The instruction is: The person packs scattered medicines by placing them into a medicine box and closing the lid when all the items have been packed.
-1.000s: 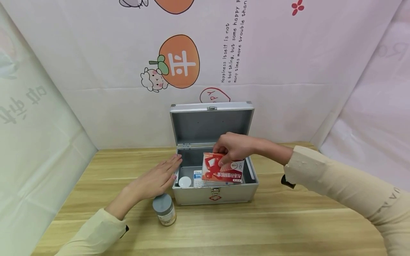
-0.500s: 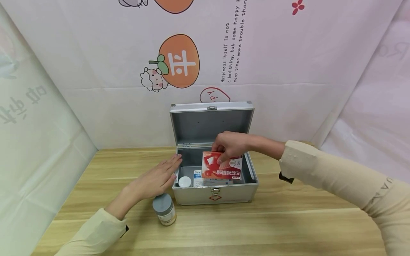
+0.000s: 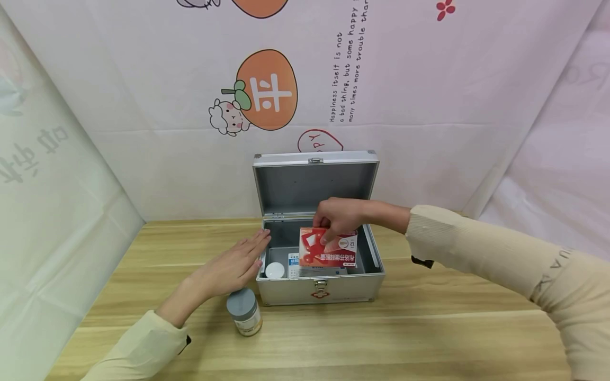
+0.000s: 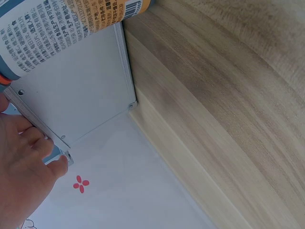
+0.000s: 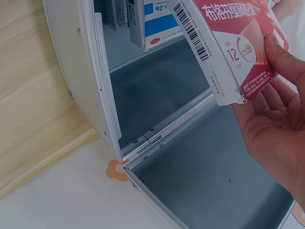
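My right hand (image 3: 339,216) pinches a red and white medicine box (image 3: 314,254) between thumb and fingers, over the open silver first-aid case (image 3: 290,292). The right wrist view shows the thumb on the printed face of this medicine box (image 5: 233,43) and the fingers behind it. My left hand (image 3: 235,266) rests on the case's left rim, its fingers reaching over the edge. Inside the case lie a blue and white medicine box (image 3: 294,271), partly hidden by the red one, and a white round-capped container (image 3: 275,270).
A grey-lidded bottle (image 3: 244,312) stands on the wooden table (image 3: 333,344), left of the case's front and beside my left wrist. The case's raised lid (image 3: 314,185) leans back near the printed white cloth (image 3: 405,169).
My right hand has shifted slightly left with the red medicine box, and the box hangs a little more level. The left hand keeps its place on the rim.
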Demonstrator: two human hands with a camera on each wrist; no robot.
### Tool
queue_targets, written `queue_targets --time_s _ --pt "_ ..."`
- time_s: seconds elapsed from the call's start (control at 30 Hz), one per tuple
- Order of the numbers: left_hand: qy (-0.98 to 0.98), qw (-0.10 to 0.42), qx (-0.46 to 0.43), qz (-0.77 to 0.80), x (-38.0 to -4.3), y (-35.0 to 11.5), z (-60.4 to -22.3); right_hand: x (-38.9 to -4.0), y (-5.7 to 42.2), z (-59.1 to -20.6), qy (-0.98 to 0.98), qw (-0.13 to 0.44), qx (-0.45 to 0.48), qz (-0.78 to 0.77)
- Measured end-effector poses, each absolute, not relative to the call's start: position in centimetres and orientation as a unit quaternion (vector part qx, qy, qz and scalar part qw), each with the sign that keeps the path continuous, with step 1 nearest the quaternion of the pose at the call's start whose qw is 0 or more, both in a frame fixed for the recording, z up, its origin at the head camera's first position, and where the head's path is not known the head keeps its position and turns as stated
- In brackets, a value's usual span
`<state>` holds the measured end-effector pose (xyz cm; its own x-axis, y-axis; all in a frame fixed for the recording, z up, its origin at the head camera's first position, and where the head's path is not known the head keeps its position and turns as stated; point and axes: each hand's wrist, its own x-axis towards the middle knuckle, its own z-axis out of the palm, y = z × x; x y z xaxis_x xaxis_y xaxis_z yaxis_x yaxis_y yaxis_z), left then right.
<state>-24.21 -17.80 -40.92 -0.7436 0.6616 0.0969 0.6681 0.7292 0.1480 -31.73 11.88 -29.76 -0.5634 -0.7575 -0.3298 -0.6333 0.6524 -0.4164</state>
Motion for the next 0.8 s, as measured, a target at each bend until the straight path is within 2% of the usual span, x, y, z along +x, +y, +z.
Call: queue_targets --time_s 0.8 --pt "-0.931 0.022 -0.355 -0.084 -24.3 -17.8 -40.9 -32.8 10.4 -30.9 0.861 0.284 -0.409 -0.106"
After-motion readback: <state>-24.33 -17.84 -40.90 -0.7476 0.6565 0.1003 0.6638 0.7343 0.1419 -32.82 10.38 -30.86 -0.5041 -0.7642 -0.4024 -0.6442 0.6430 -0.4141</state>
